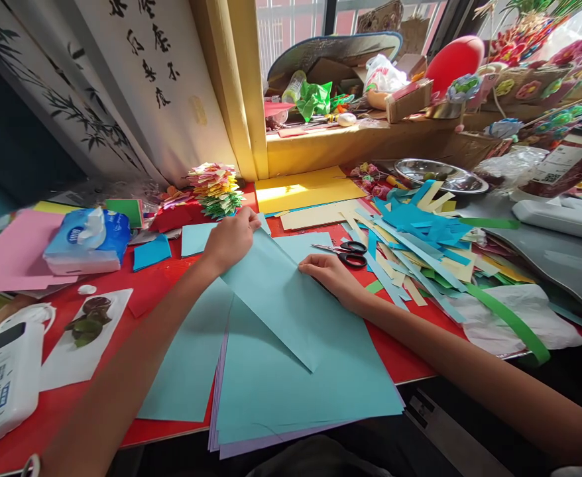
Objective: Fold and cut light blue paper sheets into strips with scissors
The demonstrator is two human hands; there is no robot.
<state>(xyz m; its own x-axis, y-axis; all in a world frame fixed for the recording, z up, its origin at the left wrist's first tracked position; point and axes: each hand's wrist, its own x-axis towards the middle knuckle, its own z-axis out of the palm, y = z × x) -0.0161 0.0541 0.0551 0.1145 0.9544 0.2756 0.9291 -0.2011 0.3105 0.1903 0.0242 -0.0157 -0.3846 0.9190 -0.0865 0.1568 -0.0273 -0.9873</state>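
Note:
A folded light blue sheet (276,291) is held up at a slant over a stack of larger light blue paper (311,397), which has lilac sheets beneath it. My left hand (234,242) pinches the top left corner of the folded sheet. On its right edge, the fingers of my right hand (323,271) are closed on the paper. Another light blue sheet (186,358) lies left of the stack. Black-handled scissors (351,254) rest just beyond my right hand, beside a pile of blue, cream and green paper strips (420,238).
A tissue pack (87,240) and pink paper (17,255) are at the left, above a white device (5,384). Yellow paper (305,192) and a folded-paper stack (215,192) stand at the back. A metal bowl (440,175) sits back right, near a grey surface (549,252).

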